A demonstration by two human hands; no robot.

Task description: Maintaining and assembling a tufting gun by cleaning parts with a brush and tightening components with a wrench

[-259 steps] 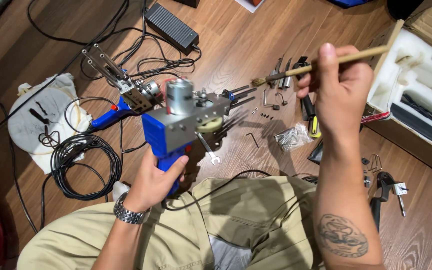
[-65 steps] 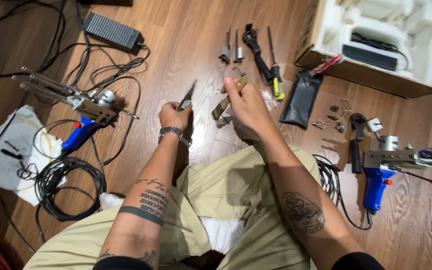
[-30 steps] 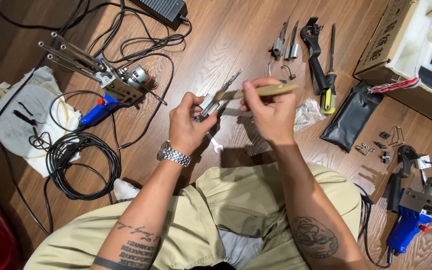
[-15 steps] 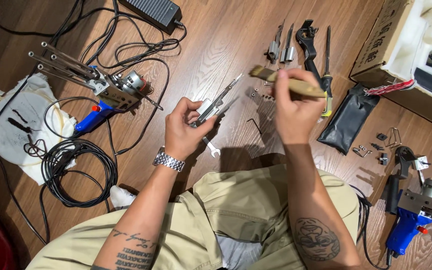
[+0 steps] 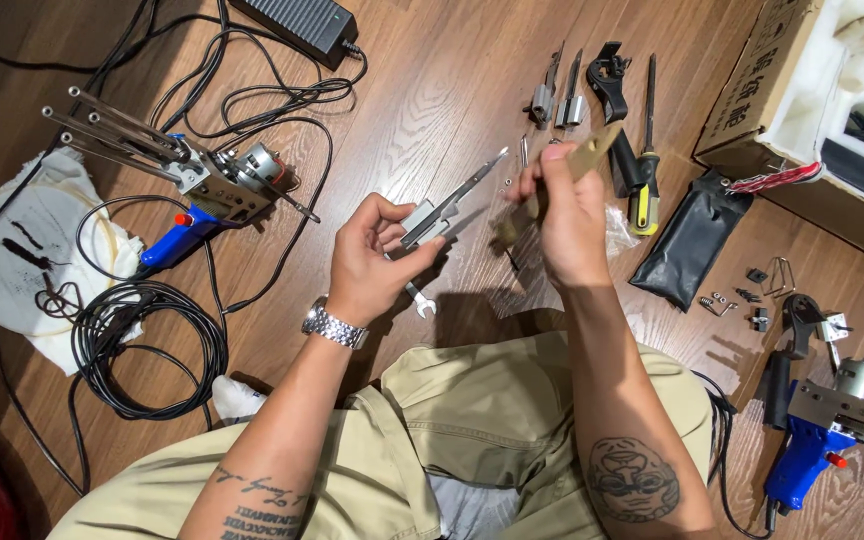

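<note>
My left hand (image 5: 372, 258) grips a slim metal part (image 5: 449, 207) with a grey block base and a long pointed blade aimed up and right. My right hand (image 5: 569, 213) holds a tan wooden stick (image 5: 599, 150) that slants from upper right down to a blurred lower end near the blade. The two hands are close together above the wooden floor, over my lap. A silver watch (image 5: 334, 324) sits on my left wrist. A small spanner (image 5: 418, 298) lies on the floor just under my left hand.
A blue-handled machine with metal rods (image 5: 197, 185) lies at left beside coiled black cable (image 5: 144, 345) and a white cloth (image 5: 27, 250). Pliers, a screwdriver (image 5: 644, 160) and a black pouch (image 5: 690, 238) lie at upper right by a foam-lined cardboard box (image 5: 820, 110). Another blue-handled machine (image 5: 824, 420) sits lower right.
My right hand has swung the stick from pointing left to slanting steeply, its lower end now near the blade. My left hand keeps the metal part almost still.
</note>
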